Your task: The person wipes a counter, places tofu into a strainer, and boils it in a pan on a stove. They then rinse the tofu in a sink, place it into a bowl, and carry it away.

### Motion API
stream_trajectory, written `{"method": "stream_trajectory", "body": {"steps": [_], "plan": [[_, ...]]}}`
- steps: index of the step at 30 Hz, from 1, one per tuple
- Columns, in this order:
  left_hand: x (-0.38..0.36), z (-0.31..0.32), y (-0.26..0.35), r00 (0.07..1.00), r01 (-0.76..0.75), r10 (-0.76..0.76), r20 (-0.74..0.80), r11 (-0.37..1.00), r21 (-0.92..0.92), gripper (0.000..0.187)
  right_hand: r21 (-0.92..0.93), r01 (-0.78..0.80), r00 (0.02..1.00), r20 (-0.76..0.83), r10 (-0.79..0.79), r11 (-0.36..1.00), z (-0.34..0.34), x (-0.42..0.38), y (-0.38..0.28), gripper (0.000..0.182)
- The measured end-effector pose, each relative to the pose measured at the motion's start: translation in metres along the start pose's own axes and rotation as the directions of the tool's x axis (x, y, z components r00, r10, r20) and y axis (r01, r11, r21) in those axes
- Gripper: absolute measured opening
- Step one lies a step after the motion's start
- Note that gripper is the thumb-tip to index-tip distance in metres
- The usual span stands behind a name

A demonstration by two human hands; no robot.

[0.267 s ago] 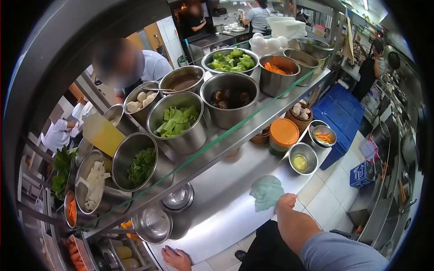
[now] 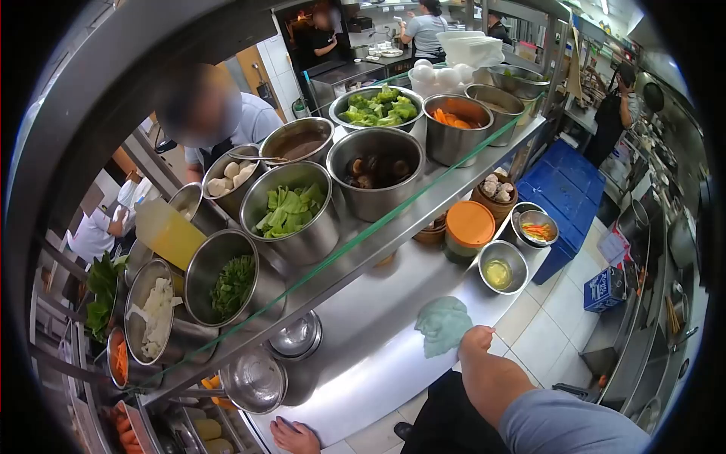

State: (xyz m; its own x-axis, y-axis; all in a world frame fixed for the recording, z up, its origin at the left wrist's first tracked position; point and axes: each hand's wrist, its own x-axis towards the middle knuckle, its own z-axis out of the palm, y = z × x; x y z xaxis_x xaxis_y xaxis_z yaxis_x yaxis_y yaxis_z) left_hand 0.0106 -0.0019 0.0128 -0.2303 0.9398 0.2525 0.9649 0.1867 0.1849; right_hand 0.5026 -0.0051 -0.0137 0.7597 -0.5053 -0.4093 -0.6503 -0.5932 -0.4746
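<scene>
My right hand (image 2: pixel 476 342) is closed at the front edge of the steel counter (image 2: pixel 355 363), right against a crumpled pale green cloth (image 2: pixel 443 325). Whether its curled fingers grip anything is hidden. At the lower left, my left hand (image 2: pixel 296 436) rests on the counter's edge with fingers stretched out, holding nothing. Nearest to it are two shiny steel bowls, one in front (image 2: pixel 255 380) and one behind (image 2: pixel 296 335), partly under the shelf.
Above the counter, a glass-edged shelf (image 2: pixel 355 250) bears steel pots of leafy greens (image 2: pixel 289 212), mushrooms (image 2: pixel 374 168) and broccoli (image 2: pixel 380 106). An orange-lidded tub (image 2: pixel 470 223) and a bowl of yellow liquid (image 2: pixel 503 267) stand at right. A co-worker (image 2: pixel 253 121) leans beyond the shelf.
The view has shifted slightly, so the shelf and pots sit a little further left. Both hands and the cloth keep their places on the counter.
</scene>
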Motion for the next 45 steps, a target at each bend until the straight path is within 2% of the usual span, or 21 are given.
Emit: {"method": "stream_trajectory", "body": {"steps": [10, 22, 25, 27, 29, 31, 36, 38, 43, 45], "plan": [[-0.004, 0.008, -0.006, 0.999, 0.008, -0.006, -0.034, 0.999, 0.043, 0.05, -0.011, 0.013, 1.0, -0.02, -0.013, 1.0, 0.001, 0.002, 0.002, 0.059], [0.0, -0.005, 0.005, 0.999, 0.04, -0.04, 0.023, 0.999, 0.003, 0.052, -0.027, 0.024, 1.0, -0.006, -0.024, 0.999, -0.001, -0.001, 0.001, 0.058], [0.001, 0.007, -0.005, 0.999, 0.034, -0.034, 0.02, 0.999, 0.014, 0.052, -0.015, 0.044, 0.999, 0.008, -0.044, 0.999, 0.0, 0.001, 0.003, 0.057], [0.0, 0.028, -0.026, 1.0, 0.017, -0.017, -0.001, 1.0, 0.014, 0.053, 0.046, 0.046, 0.999, -0.02, -0.045, 0.998, 0.009, 0.01, 0.007, 0.065], [-0.001, 0.029, -0.024, 1.0, 0.007, -0.007, -0.015, 1.0, 0.028, 0.053, 0.036, 0.075, 0.996, 0.046, -0.076, 0.997, 0.013, 0.021, 0.014, 0.065], [0.0, 0.031, -0.024, 1.0, 0.011, -0.011, -0.022, 1.0, 0.008, 0.052, -0.037, 0.143, 0.989, 0.041, -0.142, 0.989, 0.013, 0.02, 0.014, 0.051], [0.003, 0.028, -0.021, 1.0, -0.015, 0.016, -0.019, 0.999, 0.049, 0.05, -0.052, 0.071, 0.996, 0.06, -0.068, 0.996, -0.003, -0.001, 0.001, 0.057], [0.003, 0.03, -0.021, 1.0, -0.024, 0.025, -0.007, 0.997, 0.066, 0.05, 0.02, 0.024, 0.999, 0.04, -0.025, 1.0, -0.002, -0.002, -0.001, 0.06], [0.004, 0.026, -0.017, 1.0, -0.011, 0.011, 0.006, 0.999, 0.042, 0.049, -0.004, -0.005, 0.999, 0.033, 0.005, 1.0, -0.002, -0.004, -0.002, 0.062], [0.004, 0.022, -0.013, 1.0, 0.003, -0.004, 0.018, 0.999, 0.044, 0.049, 0.046, -0.048, 0.998, 0.033, 0.046, 0.998, -0.007, -0.01, -0.006, 0.064]]}}
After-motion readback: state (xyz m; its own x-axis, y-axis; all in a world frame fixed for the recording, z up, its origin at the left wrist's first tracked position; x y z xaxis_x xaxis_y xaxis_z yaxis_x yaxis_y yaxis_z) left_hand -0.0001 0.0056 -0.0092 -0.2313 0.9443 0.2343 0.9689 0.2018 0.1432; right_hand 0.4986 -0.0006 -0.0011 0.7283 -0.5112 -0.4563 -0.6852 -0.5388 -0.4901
